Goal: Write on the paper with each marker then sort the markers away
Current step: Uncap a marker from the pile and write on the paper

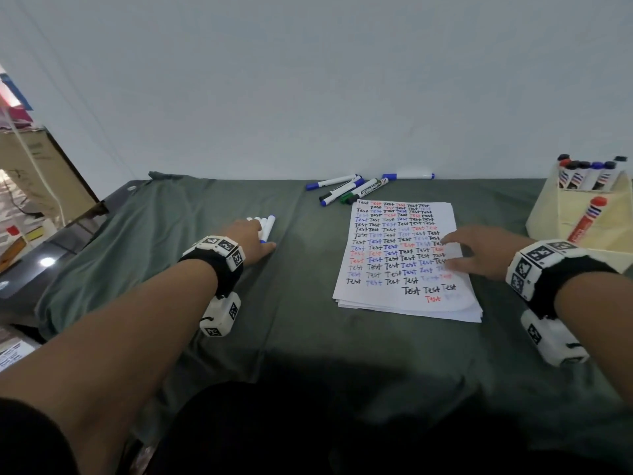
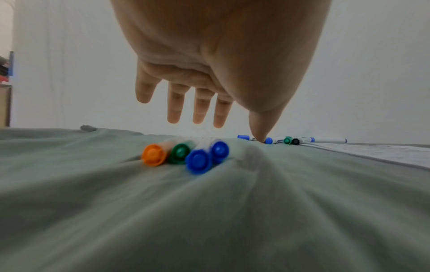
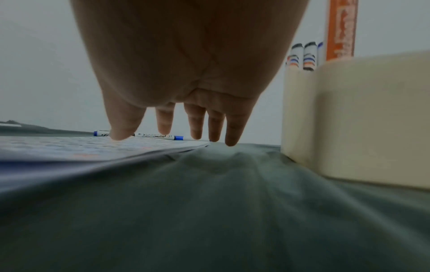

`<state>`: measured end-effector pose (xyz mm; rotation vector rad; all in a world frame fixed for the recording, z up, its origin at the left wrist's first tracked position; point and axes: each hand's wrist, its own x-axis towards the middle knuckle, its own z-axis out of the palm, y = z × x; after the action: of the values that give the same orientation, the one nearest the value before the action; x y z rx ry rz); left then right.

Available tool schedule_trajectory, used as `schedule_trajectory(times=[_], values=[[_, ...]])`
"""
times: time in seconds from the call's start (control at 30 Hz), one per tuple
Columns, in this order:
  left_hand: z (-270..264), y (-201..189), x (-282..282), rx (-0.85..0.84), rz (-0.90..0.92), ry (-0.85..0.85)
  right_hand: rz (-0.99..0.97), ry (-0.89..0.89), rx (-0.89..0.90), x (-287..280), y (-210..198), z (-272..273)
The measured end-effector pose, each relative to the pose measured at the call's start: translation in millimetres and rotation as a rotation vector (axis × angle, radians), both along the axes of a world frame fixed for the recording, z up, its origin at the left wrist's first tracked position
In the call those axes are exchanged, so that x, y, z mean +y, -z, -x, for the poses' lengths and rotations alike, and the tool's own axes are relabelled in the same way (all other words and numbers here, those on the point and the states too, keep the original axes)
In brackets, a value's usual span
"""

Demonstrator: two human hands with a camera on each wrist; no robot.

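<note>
A: On the left of the counter (image 1: 219, 337), draped in a green cloth (image 1: 171, 234), the left hand (image 1: 251, 240) is held flat with fingers straight and spread above a row of four markers (image 2: 186, 156); nothing is gripped. Orange, green and two blue ends can be seen in the left wrist view.

B: And further right?

A: A loose pile of markers (image 1: 349, 188) is left by the wall, just behind the paper (image 1: 394, 293), which is nearly filled with "Test". The right hand (image 1: 479, 252) is laid on the paper's right edge, fingers straight and relaxed, holding nothing. At the far right a cream holder (image 1: 548, 221) is seen, with several markers already stood in it.

B: What could be spoiled from here?

A: The row of four could be rolled apart if it is pressed on the wrinkled cloth. The sheets could be slid or fanned if the right hand is dragged. Tested and untested markers could be confused, since two groups are kept apart only by position.
</note>
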<state>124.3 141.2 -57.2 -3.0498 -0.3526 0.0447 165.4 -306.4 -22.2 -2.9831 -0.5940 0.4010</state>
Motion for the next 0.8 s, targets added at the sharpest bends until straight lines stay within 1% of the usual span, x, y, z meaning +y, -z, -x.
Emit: schedule_trajectory(times=[0.07, 0.13, 0.23, 0.33, 0.43, 0.63, 0.73, 0.8], values=[[-10.8, -6.3, -5.1, 0.020, -0.018, -0.008, -0.049, 0.037, 0.021, -2.9, 4.8, -6.0], [-26.5, -14.2, -17.0, 0.018, -0.031, 0.019, -0.079, 0.076, 0.049, -5.8, 10.8, -12.1], [-57.2, -28.8, -50.9, 0.037, -0.036, 0.127, -0.066, 0.128, 0.110, -10.3, 21.9, -17.8], [-99.4, -41.6, -98.0, 0.042, -0.009, 0.273, -0.021, 0.107, 0.154, -16.6, 32.8, -22.9], [-143.6, -48.3, -139.8, 0.053, 0.028, 0.344, -0.002, 0.097, 0.164, -18.7, 40.6, -26.6], [-219.3, -44.6, -201.7, 0.072, -0.019, 0.441, -0.030, 0.117, 0.163, -21.3, 48.7, -29.8], [-246.6, -33.7, -215.3, 0.078, -0.057, 0.437, -0.067, 0.142, 0.143, -20.1, 48.9, -28.6], [-257.9, -25.8, -217.3, 0.080, -0.075, 0.402, -0.077, 0.152, 0.141, -20.1, 47.5, -28.0]])
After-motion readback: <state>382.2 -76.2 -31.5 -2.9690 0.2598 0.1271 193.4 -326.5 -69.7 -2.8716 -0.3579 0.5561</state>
